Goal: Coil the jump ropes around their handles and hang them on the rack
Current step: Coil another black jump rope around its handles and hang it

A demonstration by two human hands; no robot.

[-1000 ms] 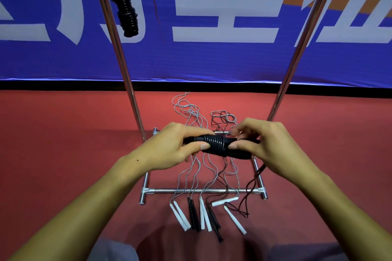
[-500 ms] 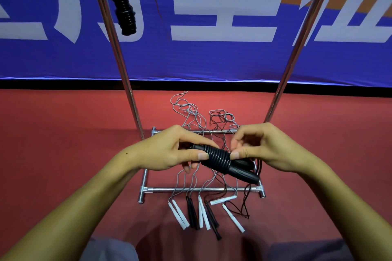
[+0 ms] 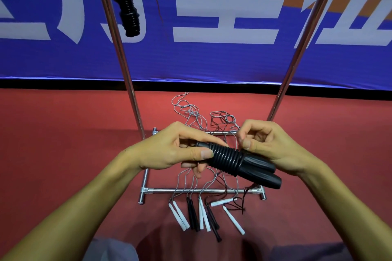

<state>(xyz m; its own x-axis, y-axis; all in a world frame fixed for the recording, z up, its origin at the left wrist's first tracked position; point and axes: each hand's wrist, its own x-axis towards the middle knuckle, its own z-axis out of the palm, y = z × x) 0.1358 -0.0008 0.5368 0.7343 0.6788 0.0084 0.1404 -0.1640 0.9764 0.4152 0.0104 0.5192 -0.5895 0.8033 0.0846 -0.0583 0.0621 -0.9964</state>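
- While the left hand (image 3: 169,150) grips the far end of the pair of black plastic jump-rope handles (image 3: 252,165), thumb on top and fingers curled underneath, we're mid-coil: black rope windings (image 3: 227,160) already cover the middle of the pair.
- The right hand (image 3: 273,144) sits just above the near end of the coil, fingers curled and thumb pressed to fingertip as if pinching the rope's tail; the cord itself is too thin to make out there, so we take it as a pinch on the rope, not certain.
- The bundle is in the air between both hands, tilted down toward the right, above the chrome tube base of the garment rack (image 3: 201,191).
- To do this step well, we'd keep the two handles squeezed parallel with the left hand so they don't scissor apart.
- Each new turn should be laid touching the last one, kept taut, no overlaps.
- A thin black cord (image 3: 246,195) trails down to the floor at right, probably the remaining slack; we'd watch it doesn't snag on the base bar or the tangle of loose grey and black ropes (image 3: 191,116).
- We'd finish by tucking the tail under the last turn.
- One finished black coiled rope (image 3: 127,10) already hangs by the chrome left upright (image 3: 118,48); ours goes up beside it.
- Several white and black handles (image 3: 203,216) lie on the red floor (image 3: 63,144), still to do.
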